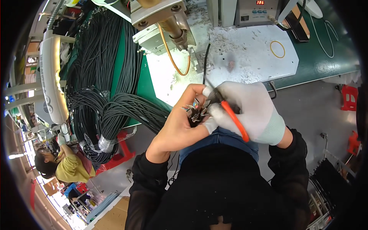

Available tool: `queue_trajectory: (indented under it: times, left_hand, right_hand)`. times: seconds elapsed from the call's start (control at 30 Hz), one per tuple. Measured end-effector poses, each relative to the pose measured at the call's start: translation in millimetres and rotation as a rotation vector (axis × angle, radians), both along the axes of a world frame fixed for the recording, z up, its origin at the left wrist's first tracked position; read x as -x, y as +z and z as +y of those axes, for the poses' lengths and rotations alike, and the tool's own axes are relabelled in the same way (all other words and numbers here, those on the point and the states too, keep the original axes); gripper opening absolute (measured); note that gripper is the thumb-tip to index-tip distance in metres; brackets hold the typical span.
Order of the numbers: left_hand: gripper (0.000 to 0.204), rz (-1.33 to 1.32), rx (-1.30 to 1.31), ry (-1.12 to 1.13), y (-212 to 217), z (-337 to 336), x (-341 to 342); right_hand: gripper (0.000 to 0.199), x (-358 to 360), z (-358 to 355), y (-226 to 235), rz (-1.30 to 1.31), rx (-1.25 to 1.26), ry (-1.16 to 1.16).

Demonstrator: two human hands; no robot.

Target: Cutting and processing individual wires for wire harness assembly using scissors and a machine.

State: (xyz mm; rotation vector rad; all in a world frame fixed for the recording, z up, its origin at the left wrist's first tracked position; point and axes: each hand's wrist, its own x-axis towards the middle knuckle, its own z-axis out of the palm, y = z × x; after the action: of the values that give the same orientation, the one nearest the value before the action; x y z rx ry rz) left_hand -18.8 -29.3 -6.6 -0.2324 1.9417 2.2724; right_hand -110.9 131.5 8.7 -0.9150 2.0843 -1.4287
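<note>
cable ends bunched in the left hand, orange-handled tool in the right

nearest, the cable ends sit above the person's lap, just off the near edge of the white plate. the left hand, bare but for pale covers on its fingertips, has thumb and fingers drawn in narrow around them; coloured strands and small metallic bits show between. the right hand, in a white glove, is folded around the tool, its dark head right beside the ends. whether the tool's jaws are parted is hidden.

such ends are probably light, the black jacket springy and a little slick, the bared strands soft and easily bent or snapped. the safest hold is likely on the jacket just behind the strands, pinched close.

farther out, one black cable runs up from the hands across the plate, toward the press at its far edge. a yellow ring lies near the plate's right edge. to the left, a thick cable bundle covers much of the green table and droops over its near edge. well beyond, a co-worker in a yellow top sits.
</note>
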Motion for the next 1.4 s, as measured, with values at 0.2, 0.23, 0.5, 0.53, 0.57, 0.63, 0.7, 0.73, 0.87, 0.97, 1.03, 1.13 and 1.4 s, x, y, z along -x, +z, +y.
queue_trajectory:
  times: [0.2,0.23,0.5,0.53,0.57,0.63,0.7,0.73,0.87,0.97,1.03,1.13,1.4]
  left_hand:
    - [0.026,0.046,-0.098,0.05,-7.4,-1.3,-12.5]
    - [0.024,0.126,0.034,0.09,-12.2,2.4,-15.0]
    - [0.019,0.063,0.057,0.144,-11.2,7.3,-13.3]
    - [0.02,0.07,-0.038,0.074,-15.5,0.4,-13.8]
    - [0.021,0.075,-0.132,0.002,-18.5,-3.4,-14.4]
    - [0.023,0.207,0.141,-0.004,-21.9,-4.9,-15.8]
    - [0.026,0.472,0.68,-0.026,-24.5,-5.3,-16.0]
    - [0.026,0.472,0.678,-0.029,-24.8,-5.4,-14.9]
    - [0.024,0.768,0.99,-0.171,-20.6,-1.6,-10.5]
    - [0.016,-0.029,-0.24,0.09,-16.3,9.3,-21.0]
    - [0.014,-0.07,-0.337,0.071,-9.5,2.1,-14.5]
    - [0.011,-0.153,-0.528,0.034,-3.7,-6.3,-8.2]
    - [0.018,-0.015,0.058,0.255,-9.3,4.4,-7.3]
  right_hand:
    - [0.02,-8.0,8.8,2.3,-0.321,-0.073,-0.139]
    - [0.019,-8.7,8.7,2.5,-0.408,-0.069,-0.143]
    - [0.017,-18.1,9.3,-16.4,-0.294,0.124,-0.159]
    - [0.019,-20.8,5.6,-17.9,0.041,0.141,-0.18]
    - [0.02,-22.0,4.1,-18.7,0.377,0.156,-0.198]
    - [0.017,-17.4,11.7,-11.1,0.009,0.069,-0.146]
    - [0.011,-9.8,16.0,2.4,-0.721,-0.114,-0.036]
    - [0.011,-8.3,18.2,-3.4,-0.723,-0.115,-0.04]
    - [0.011,-7.6,25.9,-28.6,-0.969,0.073,0.067]
    - [0.015,-18.6,20.8,-24.3,0.191,0.093,0.016]
    - [0.015,-14.2,18.6,-22.8,0.273,0.111,0.0]
    - [0.017,-10.2,16.5,-20.5,0.437,0.149,-0.031]
    - [0.027,-5.8,18.9,1.6,0.711,-0.123,-0.021]
